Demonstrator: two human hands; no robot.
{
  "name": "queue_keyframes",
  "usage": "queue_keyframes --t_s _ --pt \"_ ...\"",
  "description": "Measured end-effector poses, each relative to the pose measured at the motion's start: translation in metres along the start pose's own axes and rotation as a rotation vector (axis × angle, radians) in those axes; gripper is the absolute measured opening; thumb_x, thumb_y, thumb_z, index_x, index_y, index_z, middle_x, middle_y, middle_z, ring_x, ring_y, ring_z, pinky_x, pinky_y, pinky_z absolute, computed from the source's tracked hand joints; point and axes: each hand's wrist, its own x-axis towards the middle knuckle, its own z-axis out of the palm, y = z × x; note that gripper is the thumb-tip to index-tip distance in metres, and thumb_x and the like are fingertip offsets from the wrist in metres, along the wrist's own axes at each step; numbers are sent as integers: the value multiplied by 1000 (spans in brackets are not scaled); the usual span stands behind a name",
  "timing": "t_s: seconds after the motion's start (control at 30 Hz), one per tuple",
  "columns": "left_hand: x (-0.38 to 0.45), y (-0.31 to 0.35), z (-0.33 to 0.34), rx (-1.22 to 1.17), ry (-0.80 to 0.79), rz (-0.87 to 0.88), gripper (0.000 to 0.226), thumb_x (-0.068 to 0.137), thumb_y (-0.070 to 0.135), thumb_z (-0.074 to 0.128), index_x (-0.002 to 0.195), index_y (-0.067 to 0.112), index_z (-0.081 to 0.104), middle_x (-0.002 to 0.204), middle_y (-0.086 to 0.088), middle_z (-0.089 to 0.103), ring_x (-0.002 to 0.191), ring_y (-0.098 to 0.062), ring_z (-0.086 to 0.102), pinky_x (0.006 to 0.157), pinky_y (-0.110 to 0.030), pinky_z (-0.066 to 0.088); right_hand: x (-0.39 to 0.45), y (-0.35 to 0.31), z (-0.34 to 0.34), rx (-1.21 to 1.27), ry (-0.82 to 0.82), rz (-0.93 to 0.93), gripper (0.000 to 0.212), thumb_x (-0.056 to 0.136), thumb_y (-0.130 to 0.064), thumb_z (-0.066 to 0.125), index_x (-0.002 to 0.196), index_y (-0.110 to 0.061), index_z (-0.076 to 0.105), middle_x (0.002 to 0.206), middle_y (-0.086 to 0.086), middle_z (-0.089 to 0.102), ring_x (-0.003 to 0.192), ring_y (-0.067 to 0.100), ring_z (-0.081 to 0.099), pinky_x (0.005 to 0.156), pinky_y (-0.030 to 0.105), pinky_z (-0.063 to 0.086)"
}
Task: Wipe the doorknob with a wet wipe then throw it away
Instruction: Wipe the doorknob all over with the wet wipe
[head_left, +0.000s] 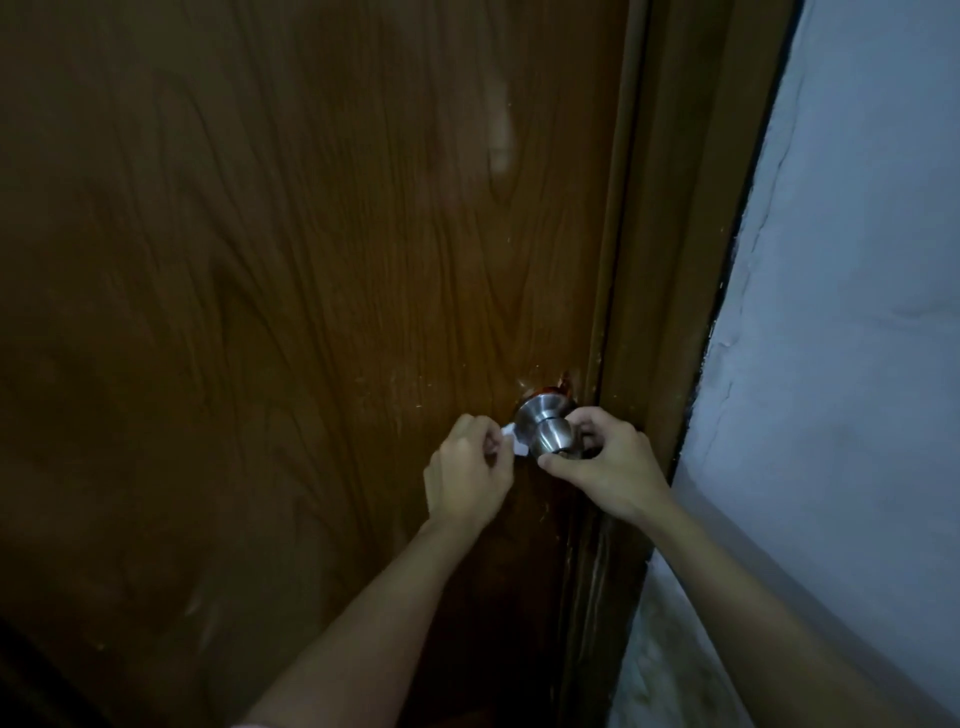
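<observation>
Left hand (470, 470) pinches a white wipe (511, 439) against the left side of the steel doorknob (545, 426), which juts straight out from the brown door (311, 260), while the right hand (608, 462) curls closed around its right side.

Clearance around the doorknob (545, 428): my left hand (470, 475) crowds its left side, my right hand (605, 467) its right and underside. Just right of the doorknob, the door frame (654, 291) narrows passage. Above it, I see bare door (311, 260), unobstructed.
</observation>
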Motion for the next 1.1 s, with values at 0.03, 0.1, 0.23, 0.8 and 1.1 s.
queue_keyframes --t_s 0.03,0.1,0.23,0.8,1.1 --pt "3 -1 -5 -22 55 51 10 87 25 58 83 15 59 82 9 50 61 -2 44 52 -9 29 0 0 0 1 2 -4 30 68 -21 76 94 -20 60 91 -5 66 76 -1 54 64 10 41" --pt "13 2 -13 -30 119 162 11 86 25 59 84 14 60 83 9 51 60 -4 46 51 -9 31 0 1 2 10 4 -4 30 69 -20 76 94 -20 60 92 -3 67 76 0 56 63 9 41" --pt "31 27 -12 29 95 398 14 86 27 58 86 14 62 83 2 63 60 -9 54 49 -21 45 0 4 3 19 0 -15 33 68 -22 77 96 -20 59 91 -3 67 78 2 58 60 7 42" --pt "32 23 -11 199 -66 426 22 91 25 52 104 14 66 99 -4 67 82 -22 66 65 -31 53 2 8 3 9 32 -31 36 65 -23 77 97 -25 59 86 -9 66 75 -4 58 59 8 44" --pt "1 19 7 130 -160 -106 15 91 22 53 95 16 66 91 0 68 79 -15 62 67 -28 49 1 10 5 57 24 -31 39 65 -24 78 98 -22 59 90 -12 64 83 -1 57 63 12 40"
